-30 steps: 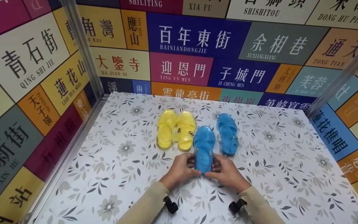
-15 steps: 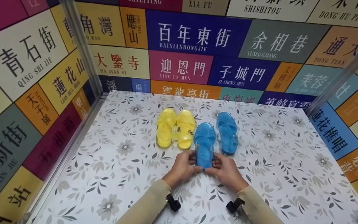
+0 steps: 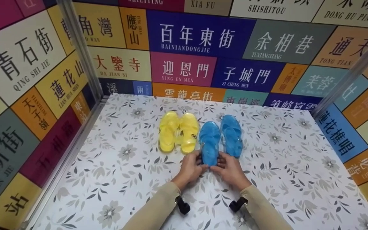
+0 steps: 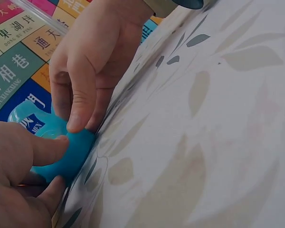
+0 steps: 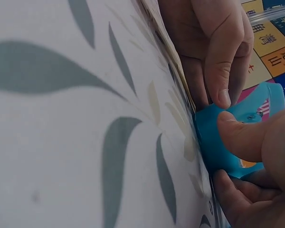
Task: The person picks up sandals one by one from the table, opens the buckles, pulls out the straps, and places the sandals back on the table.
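Observation:
A blue sandal [image 3: 210, 140] lies toe away from me, its heel between my two hands. My left hand [image 3: 191, 169] grips the heel's left side, thumb at the rear rim, fingers curled along the edge. On the other side my right hand [image 3: 232, 169] holds it the same way. In both wrist views the thumbs meet near the heel [image 4: 71, 154], which sits at the table surface. The second blue sandal [image 3: 232, 132] stands just to the right, nearly side by side. To the left is a pair of yellow sandals [image 3: 168, 135], also toes away.
The table [image 3: 107, 179] has a white floral cover. Panels with printed Chinese place names [image 3: 200, 35] wall it in at the back and both sides. Metal posts [image 3: 81, 48] mark the corners.
Both hands have slid the blue sandal forward, away from me, bringing it closer to level with the other blue one. The other sandals have stayed in place.

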### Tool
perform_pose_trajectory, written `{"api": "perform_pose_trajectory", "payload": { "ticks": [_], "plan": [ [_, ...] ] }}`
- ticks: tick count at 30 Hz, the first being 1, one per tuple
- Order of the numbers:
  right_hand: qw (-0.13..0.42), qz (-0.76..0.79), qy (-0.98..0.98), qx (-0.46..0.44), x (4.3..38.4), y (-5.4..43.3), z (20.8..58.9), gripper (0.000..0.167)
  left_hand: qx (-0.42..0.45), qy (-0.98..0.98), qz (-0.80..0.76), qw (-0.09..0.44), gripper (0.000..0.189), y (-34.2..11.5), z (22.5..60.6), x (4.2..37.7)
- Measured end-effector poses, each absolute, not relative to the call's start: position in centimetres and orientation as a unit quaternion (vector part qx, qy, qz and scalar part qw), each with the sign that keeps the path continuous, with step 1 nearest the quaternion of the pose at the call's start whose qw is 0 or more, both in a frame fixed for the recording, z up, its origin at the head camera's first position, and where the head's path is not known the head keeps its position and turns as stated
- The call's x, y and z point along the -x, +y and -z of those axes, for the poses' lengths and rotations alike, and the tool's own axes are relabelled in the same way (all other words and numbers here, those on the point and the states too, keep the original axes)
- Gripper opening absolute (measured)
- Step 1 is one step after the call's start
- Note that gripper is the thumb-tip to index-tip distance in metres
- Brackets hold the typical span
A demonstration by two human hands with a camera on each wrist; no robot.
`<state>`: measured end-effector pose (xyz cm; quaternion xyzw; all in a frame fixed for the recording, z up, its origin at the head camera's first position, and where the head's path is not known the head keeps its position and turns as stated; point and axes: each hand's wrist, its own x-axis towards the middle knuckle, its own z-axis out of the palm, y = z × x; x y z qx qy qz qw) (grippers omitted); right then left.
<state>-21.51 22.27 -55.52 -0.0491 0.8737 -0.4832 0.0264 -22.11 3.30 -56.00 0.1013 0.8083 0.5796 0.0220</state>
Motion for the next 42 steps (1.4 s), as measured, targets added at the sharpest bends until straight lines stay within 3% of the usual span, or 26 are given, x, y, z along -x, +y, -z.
{"api": "perform_pose_trajectory", "payload": {
  "ticks": [12, 26, 35, 42],
  "plan": [
    [0.017, 0.490, 0.871, 0.041, 23.0, 21.8, 55.6, 0.070, -0.127, 0.802, -0.582, -0.048, 0.035, 4.4, 56.3, 23.3],
    [-0.007, 0.495, 0.869, 0.019, 24.0, 21.0, 55.9, 0.069, -0.122, 0.828, -0.541, -0.089, 0.019, 5.7, 55.9, 23.6],
    [-0.028, 0.487, 0.873, 0.023, 24.1, 20.6, 56.0, 0.064, -0.116, 0.825, -0.546, -0.086, 0.028, 6.0, 55.9, 23.9],
    [-0.048, 0.468, 0.882, 0.037, 24.1, 20.5, 55.7, 0.055, -0.128, 0.824, -0.544, -0.096, 0.046, 5.9, 56.0, 24.0]
  ]
}}
